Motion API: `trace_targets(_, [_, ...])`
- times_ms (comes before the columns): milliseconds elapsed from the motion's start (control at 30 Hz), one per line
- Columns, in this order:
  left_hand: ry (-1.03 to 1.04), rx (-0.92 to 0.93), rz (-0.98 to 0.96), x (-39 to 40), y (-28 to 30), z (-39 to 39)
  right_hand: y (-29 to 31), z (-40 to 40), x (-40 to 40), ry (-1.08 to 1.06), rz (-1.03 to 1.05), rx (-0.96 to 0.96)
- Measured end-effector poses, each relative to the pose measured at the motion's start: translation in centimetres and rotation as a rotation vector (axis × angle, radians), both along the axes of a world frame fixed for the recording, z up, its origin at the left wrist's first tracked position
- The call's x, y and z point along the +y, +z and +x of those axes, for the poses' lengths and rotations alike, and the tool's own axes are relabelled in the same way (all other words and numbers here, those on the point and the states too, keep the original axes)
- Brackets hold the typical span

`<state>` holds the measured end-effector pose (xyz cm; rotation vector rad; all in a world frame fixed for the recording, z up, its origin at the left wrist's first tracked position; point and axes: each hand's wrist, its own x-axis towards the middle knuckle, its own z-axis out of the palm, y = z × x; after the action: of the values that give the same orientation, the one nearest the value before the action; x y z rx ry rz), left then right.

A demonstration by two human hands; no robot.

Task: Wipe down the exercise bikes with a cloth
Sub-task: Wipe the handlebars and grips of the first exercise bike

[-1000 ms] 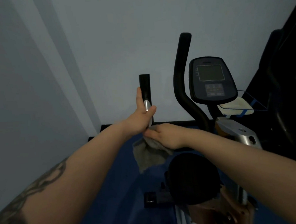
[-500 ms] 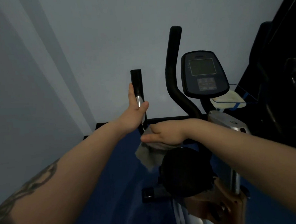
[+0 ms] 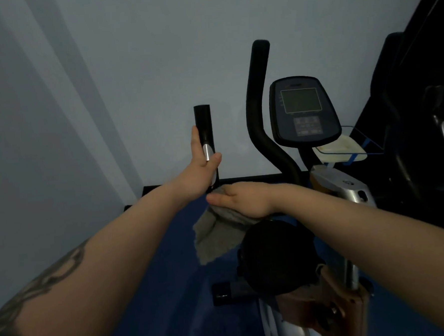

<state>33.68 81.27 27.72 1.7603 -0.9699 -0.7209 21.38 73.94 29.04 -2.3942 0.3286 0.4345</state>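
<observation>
An exercise bike stands in front of me with a black left handlebar [image 3: 202, 122], a curved right handlebar [image 3: 259, 100], a console with a screen [image 3: 302, 111] and a black saddle [image 3: 275, 253]. My left hand [image 3: 199, 174] grips the left handlebar around its silver sensor strip. My right hand [image 3: 239, 199] holds a grey cloth [image 3: 216, 235] against the bar just below my left hand. The cloth's loose end hangs down over the blue floor.
A pale wall rises close behind and to the left of the bike. Dark gym equipment [image 3: 425, 103] fills the right edge. A pale tray [image 3: 340, 150] sits beneath the console. The bike's silver frame [image 3: 347, 188] runs under my right forearm.
My right hand with the cloth has shifted slightly lower and flatter below my left hand. My left hand stays gripped on the handlebar. The view has drifted a little.
</observation>
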Motion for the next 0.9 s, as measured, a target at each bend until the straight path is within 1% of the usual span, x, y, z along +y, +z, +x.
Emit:
trace_targets(67, [-0.012,0.000,0.006,0.1,0.0,0.1,-0.2,-1.1,-0.8,0.012,-0.116,-0.031])
trace_targets(100, [-0.021,-0.005,0.013,0.2,0.0,0.2,-0.1,-1.8,-1.5,0.039,-0.155,0.002])
trace_targets(200, [-0.032,-0.021,0.025,0.4,0.0,0.3,0.5,-3.2,-3.2,0.124,-0.197,0.192])
trace_targets(267, [-0.019,-0.036,0.031,0.4,0.0,0.1,0.6,-2.5,-3.1,0.153,-0.235,0.219])
trace_targets(300, [-0.008,-0.040,0.034,0.3,0.0,0.0,0.4,-1.9,-2.7,0.145,-0.224,0.193])
trace_targets(400, [0.011,-0.050,0.019,0.5,0.2,-0.2,-0.2,-0.6,-1.3,0.058,-0.060,0.101])
trace_targets(433, [0.008,-0.046,0.021,0.5,0.2,-0.2,-0.3,-0.7,-1.2,0.032,-0.036,0.076])
trace_targets(500, [0.001,-0.023,0.028,0.5,0.3,-0.3,-0.4,-1.6,-1.6,0.032,-0.089,0.034])
trace_targets(533, [0.002,-0.018,0.032,0.5,0.3,-0.4,-0.3,-2.1,-2.0,0.042,-0.119,0.036])
trace_targets(667, [0.019,-0.030,0.042,0.5,0.3,-0.3,0.2,-3.2,-3.5,0.131,-0.192,0.215])
trace_targets(700, [0.019,-0.029,0.039,0.5,0.2,-0.4,0.1,-2.9,-3.4,0.134,-0.198,0.224])
trace_targets(733, [0.017,-0.030,0.034,0.5,0.2,-0.4,0.0,-2.5,-3.0,0.118,-0.172,0.193])
trace_targets(833, [0.015,-0.037,-0.006,0.4,0.1,-0.4,-0.4,-0.6,-1.6,0.025,0.039,0.080])
trace_targets(900, [0.017,-0.027,-0.006,0.4,0.2,-0.6,-0.5,0.2,-0.9,-0.032,0.123,0.036])
